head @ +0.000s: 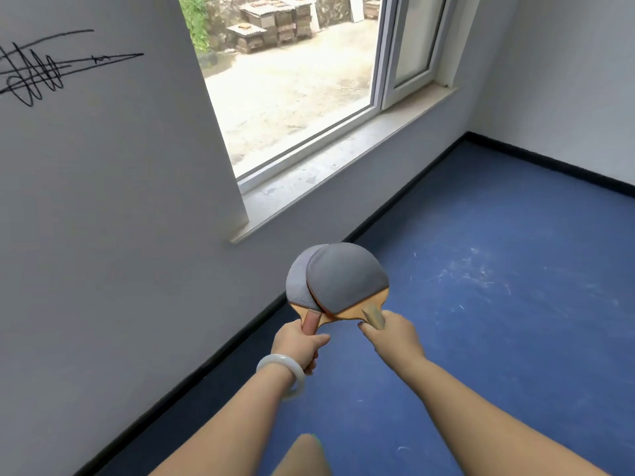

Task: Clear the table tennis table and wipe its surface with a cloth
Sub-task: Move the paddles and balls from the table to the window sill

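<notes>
2 table tennis paddles (pixel 347 276) clenched, 1 per hand (left hand (pixel 299 341), right hand (pixel 391 333)), blades overlapping above grips. Likely mid-clearing; wiping pending.

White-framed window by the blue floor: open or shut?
Open: the white-framed window sash stands swung inward at an angle over the pale stone sill.

You face a pale wall (pixel 103 201) with a black scribble (pixel 37 70) high on its left. To its right, a window (pixel 292 97) looks out on sandy ground and stacked boxes (pixel 268 29). Its sash (pixel 412 46) stands open at the right end above a pale sill (pixel 343 156). Below you, a blue floor (pixel 515 355) carries white scuffs (pixel 464 273), edged by black skirting (pixel 206 365).
</notes>
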The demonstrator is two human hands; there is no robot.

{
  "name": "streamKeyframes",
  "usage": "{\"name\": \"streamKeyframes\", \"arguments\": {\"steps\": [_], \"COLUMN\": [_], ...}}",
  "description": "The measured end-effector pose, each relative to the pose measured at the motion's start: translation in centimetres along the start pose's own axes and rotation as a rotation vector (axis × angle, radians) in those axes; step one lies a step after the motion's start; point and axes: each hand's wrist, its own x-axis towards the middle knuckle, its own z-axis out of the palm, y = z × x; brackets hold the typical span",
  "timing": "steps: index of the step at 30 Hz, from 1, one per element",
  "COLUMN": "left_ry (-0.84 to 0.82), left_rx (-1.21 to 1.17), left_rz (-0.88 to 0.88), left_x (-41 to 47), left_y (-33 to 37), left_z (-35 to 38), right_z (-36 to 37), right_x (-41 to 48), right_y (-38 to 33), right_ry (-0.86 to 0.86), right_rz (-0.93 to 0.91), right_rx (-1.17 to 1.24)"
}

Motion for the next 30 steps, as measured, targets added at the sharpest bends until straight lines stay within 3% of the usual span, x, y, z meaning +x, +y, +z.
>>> {"name": "streamKeyframes", "arguments": {"steps": [15,30], "left_ry": [0.105,0.335], "left_rx": [-0.133,-0.308], "left_rz": [-0.012,-0.319], "left_x": [21.4,35.6], "left_y": [15.3,21.8], "left_z": [-1.5,-4.9], "right_z": [-5.8,-2.3], "right_x": [26.6,48.2], "right_y": [-11.7,-22.7], "right_ry": [-0.091,-0.459], "right_rz": [-0.132,-0.410], "right_rx": [-0.139,-0.361]}}
